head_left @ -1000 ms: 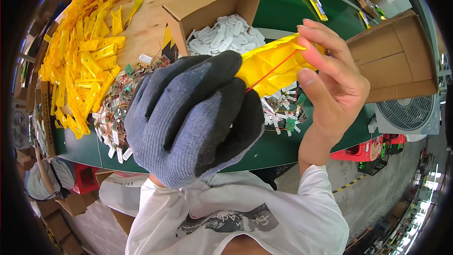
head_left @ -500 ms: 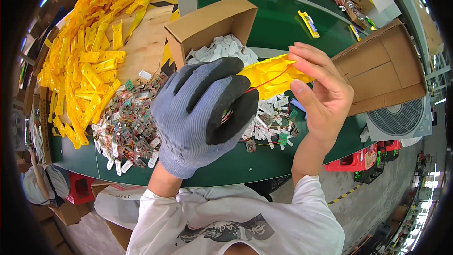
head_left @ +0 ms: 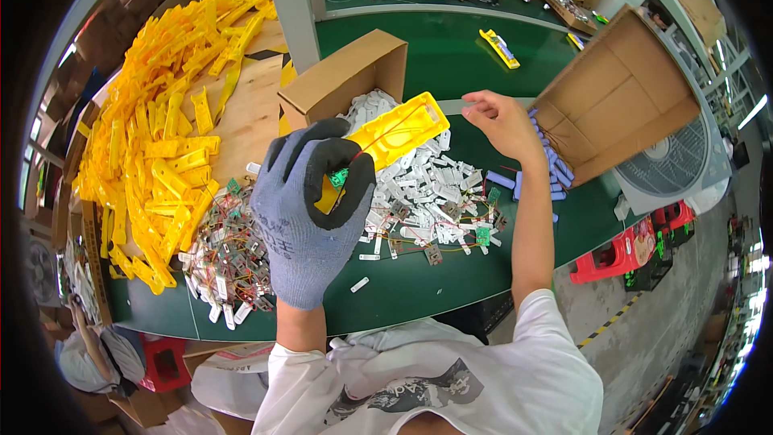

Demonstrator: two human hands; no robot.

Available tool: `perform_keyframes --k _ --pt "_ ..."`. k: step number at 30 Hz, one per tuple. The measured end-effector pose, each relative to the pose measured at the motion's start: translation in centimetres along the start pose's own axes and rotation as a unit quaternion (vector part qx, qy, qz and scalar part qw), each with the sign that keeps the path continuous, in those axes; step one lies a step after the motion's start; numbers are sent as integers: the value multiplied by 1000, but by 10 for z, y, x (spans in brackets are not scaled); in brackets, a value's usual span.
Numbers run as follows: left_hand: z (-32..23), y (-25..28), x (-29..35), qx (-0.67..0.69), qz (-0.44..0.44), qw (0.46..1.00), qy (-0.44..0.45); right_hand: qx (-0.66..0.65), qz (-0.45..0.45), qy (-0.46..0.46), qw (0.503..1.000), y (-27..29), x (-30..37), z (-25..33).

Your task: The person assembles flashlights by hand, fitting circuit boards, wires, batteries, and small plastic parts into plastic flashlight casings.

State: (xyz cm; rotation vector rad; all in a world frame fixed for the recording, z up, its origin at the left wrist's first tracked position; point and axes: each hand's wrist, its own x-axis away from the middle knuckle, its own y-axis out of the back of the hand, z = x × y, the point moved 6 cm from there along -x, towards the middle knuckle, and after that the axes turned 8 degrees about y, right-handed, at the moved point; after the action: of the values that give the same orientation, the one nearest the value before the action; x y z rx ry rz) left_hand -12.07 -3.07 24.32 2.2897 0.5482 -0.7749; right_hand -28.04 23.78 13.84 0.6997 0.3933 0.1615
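Observation:
My left hand, in a blue-grey glove with black fingertips, is closed around one end of a yellow plastic housing. A red wire runs along the inside of the housing, and a small green circuit board shows between the gloved fingers. To the right of the housing's far end, my bare right hand is raised with thumb and fingers apart, and I see nothing in it. Beyond its wrist lie several blue cylindrical cells at the mouth of a tilted cardboard box.
Small white plastic parts spread over the green table, spilling from another carton. Wired circuit boards are heaped at left, beside a large pile of yellow housings. A filled yellow housing lies farther back. Another person works across the table.
My right hand has let go of the yellow housing and moved away from it. My left hand still holds the housing, now tilted with its free end up. The view has shifted, showing more cells.

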Motion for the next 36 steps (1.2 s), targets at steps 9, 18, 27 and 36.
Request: perform_keyframes --k 9,18,27,36 --pt "-8 -64 128 40 322 946 -28 212 99 7 972 4 91 -67" --pt "46 -104 218 83 267 960 34 122 -81 98 984 18 91 -47" --pt "43 -104 211 86 301 949 19 -55 127 236 962 -49 180 53" --pt "48 -106 212 89 322 941 61 -52 156 222 961 -76 214 43"
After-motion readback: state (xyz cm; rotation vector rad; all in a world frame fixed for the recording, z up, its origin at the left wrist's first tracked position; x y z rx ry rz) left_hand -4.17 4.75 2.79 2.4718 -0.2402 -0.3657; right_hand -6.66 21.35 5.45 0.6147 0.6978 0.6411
